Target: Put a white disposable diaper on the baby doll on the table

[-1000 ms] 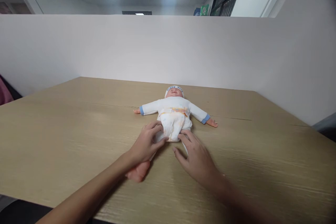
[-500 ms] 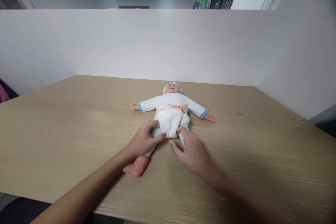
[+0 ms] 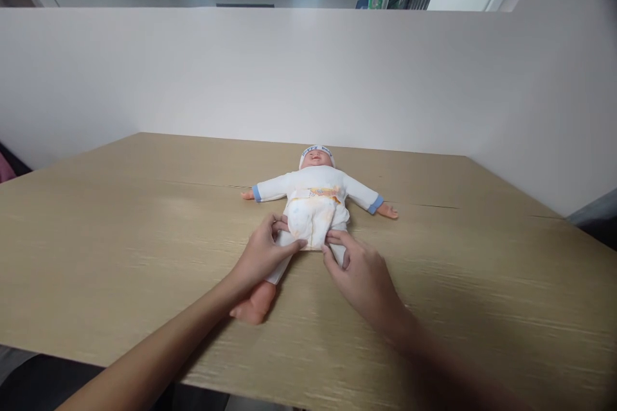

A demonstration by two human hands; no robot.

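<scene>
A baby doll (image 3: 315, 177) in a white outfit with blue cuffs lies on its back, head away from me, arms spread. A white diaper (image 3: 308, 215) with an orange printed band covers its belly and crotch. My left hand (image 3: 270, 247) curls around the diaper's left leg edge, its thumb at the lower edge and its fingers over the doll's thigh. At the opposite leg edge, my right hand (image 3: 359, 266) pinches the diaper between thumb and fingers. The doll's left-side foot (image 3: 255, 304) shows beneath my left wrist; its other foot is hidden behind my right hand.
The doll rests on a wide wood-coloured table (image 3: 144, 225) with a thin seam across it. A white partition (image 3: 241, 70) rises behind the table. A dark grey object (image 3: 598, 218) stands off the right edge.
My right hand has moved slightly up to the diaper's edge and its thumb has closed in. My left hand stays at its side. The view has tilted a little.
</scene>
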